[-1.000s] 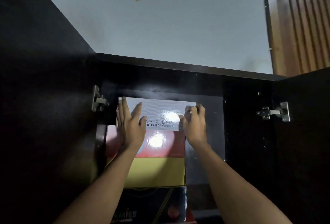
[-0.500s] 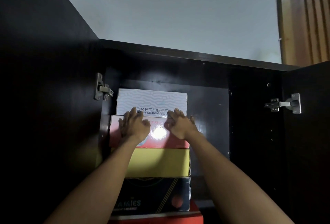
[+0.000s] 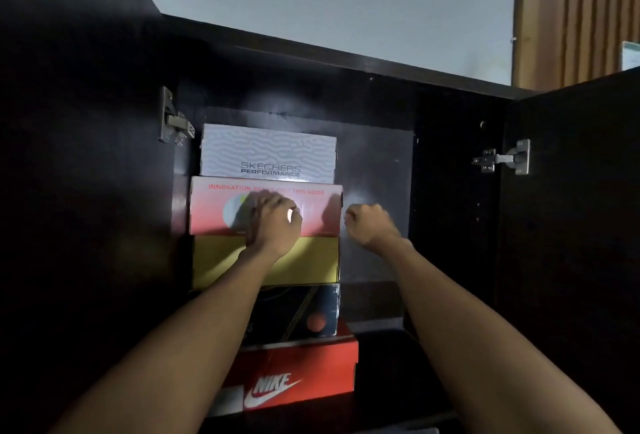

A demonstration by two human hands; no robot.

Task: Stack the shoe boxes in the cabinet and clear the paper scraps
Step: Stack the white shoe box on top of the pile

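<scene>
A dark cabinet (image 3: 450,191) stands open under a pale wall, its hinges showing at either side. Against its left wall five boxes make one column, so the right half stays free: red box (image 3: 311,364) lowest, then black box (image 3: 311,312), yellow box (image 3: 214,260), pink box (image 3: 207,212) and white box (image 3: 266,153) on top. The left hand (image 3: 273,222) lies knuckles-up on the pink box's face, fingers bent, gripping nothing, probably nudging it flush. The right hand (image 3: 370,224) hangs curled and empty just beside the stack. No scraps show.

White box (image 3: 268,153) reads "SKECHERS PERFORMANCE"; pink box (image 3: 214,208) "INNOVATION"; red box (image 3: 311,361) "NIKE".
</scene>
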